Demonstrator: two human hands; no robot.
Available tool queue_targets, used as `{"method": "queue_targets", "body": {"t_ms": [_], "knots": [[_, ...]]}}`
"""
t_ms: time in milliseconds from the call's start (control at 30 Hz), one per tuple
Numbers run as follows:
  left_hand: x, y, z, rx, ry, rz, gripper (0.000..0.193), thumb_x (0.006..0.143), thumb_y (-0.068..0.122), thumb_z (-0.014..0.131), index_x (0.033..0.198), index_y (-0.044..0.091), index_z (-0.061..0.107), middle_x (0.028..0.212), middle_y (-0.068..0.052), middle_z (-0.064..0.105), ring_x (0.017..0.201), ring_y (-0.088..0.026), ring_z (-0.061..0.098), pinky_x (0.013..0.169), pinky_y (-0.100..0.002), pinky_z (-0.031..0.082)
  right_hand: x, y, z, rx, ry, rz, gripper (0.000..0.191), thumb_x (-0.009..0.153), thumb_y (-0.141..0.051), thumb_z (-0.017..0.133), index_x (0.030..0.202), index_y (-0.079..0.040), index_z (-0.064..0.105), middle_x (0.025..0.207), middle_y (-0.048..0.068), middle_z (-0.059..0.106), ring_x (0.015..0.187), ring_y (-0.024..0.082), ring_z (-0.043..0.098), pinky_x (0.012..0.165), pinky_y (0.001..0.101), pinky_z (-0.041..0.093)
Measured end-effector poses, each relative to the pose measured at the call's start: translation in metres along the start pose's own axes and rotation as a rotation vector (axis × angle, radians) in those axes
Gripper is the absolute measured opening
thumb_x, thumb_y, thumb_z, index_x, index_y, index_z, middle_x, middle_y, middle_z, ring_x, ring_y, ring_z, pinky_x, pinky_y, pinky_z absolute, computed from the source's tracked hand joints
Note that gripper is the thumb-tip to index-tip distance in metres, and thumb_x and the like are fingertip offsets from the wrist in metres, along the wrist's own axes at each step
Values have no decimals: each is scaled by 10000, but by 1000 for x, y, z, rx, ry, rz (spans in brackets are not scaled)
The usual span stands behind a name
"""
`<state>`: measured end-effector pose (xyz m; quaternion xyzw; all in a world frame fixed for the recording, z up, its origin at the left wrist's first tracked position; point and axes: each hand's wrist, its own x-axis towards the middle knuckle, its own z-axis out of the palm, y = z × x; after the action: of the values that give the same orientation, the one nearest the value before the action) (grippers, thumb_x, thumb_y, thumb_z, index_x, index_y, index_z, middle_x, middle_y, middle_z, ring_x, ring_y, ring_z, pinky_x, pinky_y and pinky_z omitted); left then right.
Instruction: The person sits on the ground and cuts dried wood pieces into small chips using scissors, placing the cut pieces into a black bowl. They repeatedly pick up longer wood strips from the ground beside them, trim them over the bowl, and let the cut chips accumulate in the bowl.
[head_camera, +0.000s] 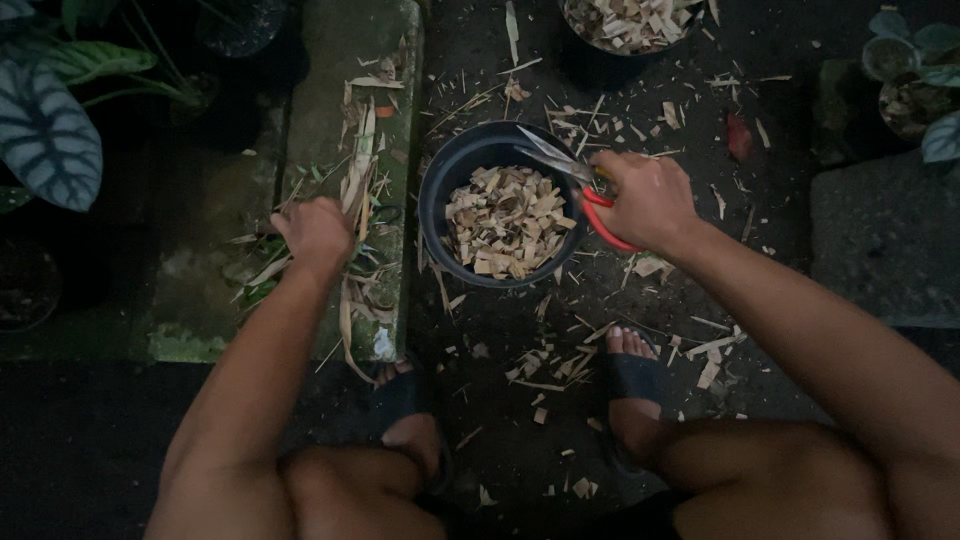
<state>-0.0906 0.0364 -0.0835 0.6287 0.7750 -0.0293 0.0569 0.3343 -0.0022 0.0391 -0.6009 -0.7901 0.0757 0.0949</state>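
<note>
my right hand (648, 198) is closed around the red handles of the scissors (580, 190), fingers curled tight through them; the blades stand parted, pointing left over the rim of the black pot (432, 205). the pot sits on the dark ground between my hands and is partly filled with chips (508, 222), pale cut bits of dry leaf. my left hand (316, 232) is out to the left, well apart from the pot, reaching down onto the heap of dry leaves (358, 170) that lies along the mossy curb (345, 60); the fingers are bent down into the strips, but i cannot tell whether they are pinching any of them. more cut bits are scattered on the ground around the pot and near my feet. my right sandal (632, 378) is just below the pot, among the scraps. a second pot (628, 25) with the same kind of chips stands at the top edge, beyond the first. a big patterned leaf (45, 135) hangs at far left, and a small potted plant (905, 70) sits at far right.
</note>
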Motion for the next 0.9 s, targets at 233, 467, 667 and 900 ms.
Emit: {"method": "queue_targets", "body": {"t_ms": [233, 467, 667, 900], "knots": [[4, -8, -5, -40, 26, -76, 221, 888, 258, 667, 1000, 115, 793, 1079, -158, 752, 1101, -370, 662, 1033, -612, 334, -6, 4, 4, 5, 69, -96, 414, 879, -432, 769, 1133, -107, 727, 880, 128, 749, 764, 304, 737, 707, 461, 561], [-8, -20, -25, -373, 105, -101, 199, 841, 223, 695, 989, 163, 813, 1010, -206, 736, 996, -415, 684, 971, -574, 457, -7, 14, 8, -54, 42, -105, 441, 880, -434, 769, 1153, -93, 714, 926, 142, 753, 797, 308, 742, 727, 455, 568], [-21, -32, -23, -494, 171, 49, 182, 901, 180, 668, 975, 62, 786, 911, -247, 717, 898, -439, 696, 844, -504, 554, -8, 14, 8, -67, 57, -134, 434, 846, -403, 779, 1145, -96, 714, 936, 148, 757, 815, 318, 741, 729, 468, 563], [-32, -40, -22, -427, 261, 117, 186, 901, 166, 657, 972, 53, 788, 927, -263, 705, 903, -458, 686, 841, -517, 557, -14, 5, 2, -73, 74, -180, 441, 843, -411, 775, 1145, -96, 709, 946, 168, 744, 857, 342, 730, 739, 482, 551]]}}
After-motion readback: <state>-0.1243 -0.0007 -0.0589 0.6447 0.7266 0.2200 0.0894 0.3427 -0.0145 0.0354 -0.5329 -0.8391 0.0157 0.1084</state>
